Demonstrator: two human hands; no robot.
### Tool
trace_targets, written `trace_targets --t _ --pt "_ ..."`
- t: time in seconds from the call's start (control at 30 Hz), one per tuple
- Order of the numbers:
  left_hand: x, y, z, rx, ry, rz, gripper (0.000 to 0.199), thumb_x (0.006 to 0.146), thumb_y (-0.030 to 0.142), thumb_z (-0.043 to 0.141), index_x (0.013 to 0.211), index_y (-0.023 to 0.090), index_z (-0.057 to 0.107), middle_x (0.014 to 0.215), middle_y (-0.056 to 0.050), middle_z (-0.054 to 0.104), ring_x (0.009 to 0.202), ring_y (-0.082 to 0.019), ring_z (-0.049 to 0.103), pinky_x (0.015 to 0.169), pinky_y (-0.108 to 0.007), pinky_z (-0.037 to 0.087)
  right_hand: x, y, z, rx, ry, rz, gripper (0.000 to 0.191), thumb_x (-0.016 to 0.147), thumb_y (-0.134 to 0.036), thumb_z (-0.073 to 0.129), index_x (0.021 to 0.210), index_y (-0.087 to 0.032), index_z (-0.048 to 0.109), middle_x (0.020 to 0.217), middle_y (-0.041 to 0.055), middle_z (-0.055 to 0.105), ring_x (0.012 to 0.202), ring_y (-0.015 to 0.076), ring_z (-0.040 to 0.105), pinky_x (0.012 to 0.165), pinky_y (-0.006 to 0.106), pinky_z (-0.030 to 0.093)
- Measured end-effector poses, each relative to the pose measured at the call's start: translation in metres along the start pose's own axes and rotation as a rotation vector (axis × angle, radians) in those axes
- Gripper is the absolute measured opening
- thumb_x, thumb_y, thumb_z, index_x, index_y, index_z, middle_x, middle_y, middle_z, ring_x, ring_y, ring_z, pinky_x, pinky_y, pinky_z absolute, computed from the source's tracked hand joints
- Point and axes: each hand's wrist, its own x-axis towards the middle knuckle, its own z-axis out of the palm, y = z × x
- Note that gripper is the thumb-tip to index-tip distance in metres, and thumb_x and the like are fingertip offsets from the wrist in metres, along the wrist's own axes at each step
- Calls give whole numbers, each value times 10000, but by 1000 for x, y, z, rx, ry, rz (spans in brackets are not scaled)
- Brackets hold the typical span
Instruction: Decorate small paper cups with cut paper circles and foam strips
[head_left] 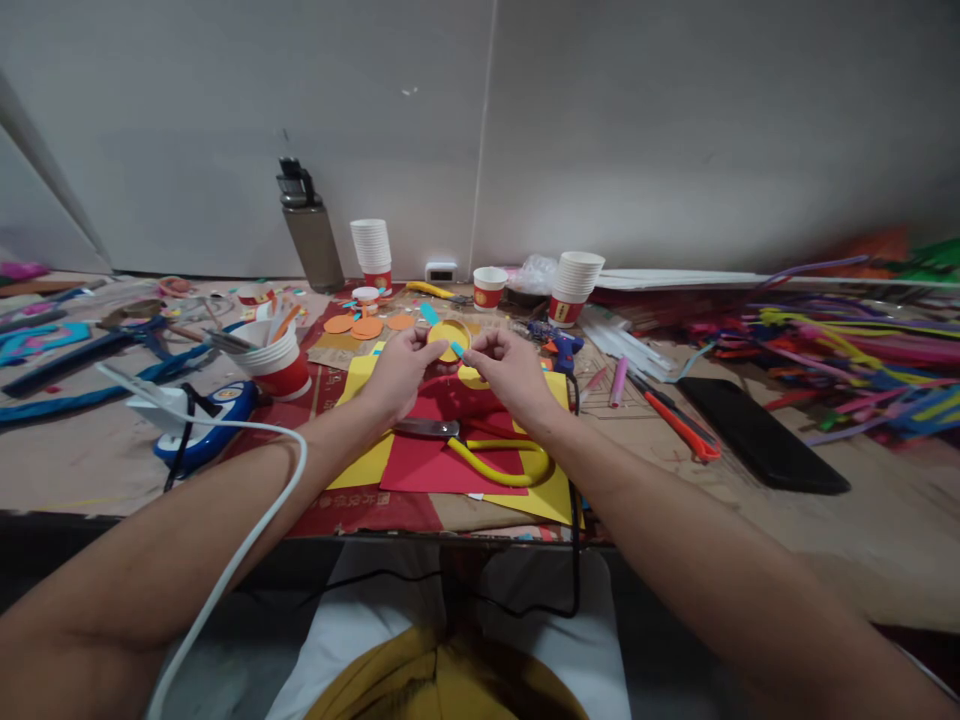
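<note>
My left hand (pixel 405 368) is closed on a round yellow disc (pixel 444 338), with a blue strip (pixel 429 314) sticking up at its upper left edge. My right hand (pixel 511 368) pinches a small blue piece (pixel 458 349) against the right side of the disc. Below the hands lie red paper (pixel 420 468) and yellow paper (pixel 352 470). Yellow-handled scissors (pixel 499 476) rest on the red sheet. Another yellow piece (pixel 472 377) is partly visible under my right hand. Orange discs (pixel 367 328) lie behind my left hand.
Stacked paper cups (pixel 370 250) and a bottle (pixel 315 240) stand at the back. A cup of tools (pixel 277 368) and a blue power strip (pixel 206 435) are left. Right are a glue gun (pixel 567 350), red cutter (pixel 679 422), black phone (pixel 765 432) and colourful pipe cleaners (pixel 847 360).
</note>
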Motion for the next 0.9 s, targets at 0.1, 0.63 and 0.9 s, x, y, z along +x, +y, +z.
trace_targets --t 0.1,0.63,0.9 --pt "2 -1 0 8 13 -5 175 712 127 694 831 116 566 765 -5 637 631 -91 617 662 -267 566 1 2 0 -17 -4 -14 169 694 -310 659 732 -178 561 666 -16 595 605 114 520 585 252 411" --pt "7 -4 -2 15 -20 25 296 583 192 796 793 135 595 714 -10 647 621 -126 618 666 -300 546 -1 0 2 -57 -32 -66 165 745 -330 647 774 -190 565 722 5 619 641 131 546 601 266 424" --pt "9 1 -5 -10 -5 -9 274 632 178 765 827 119 583 765 -28 653 633 -118 619 632 -279 548 0 2 3 19 -121 -22 191 723 -333 651 795 -191 546 712 -8 598 629 121 526 587 259 425"
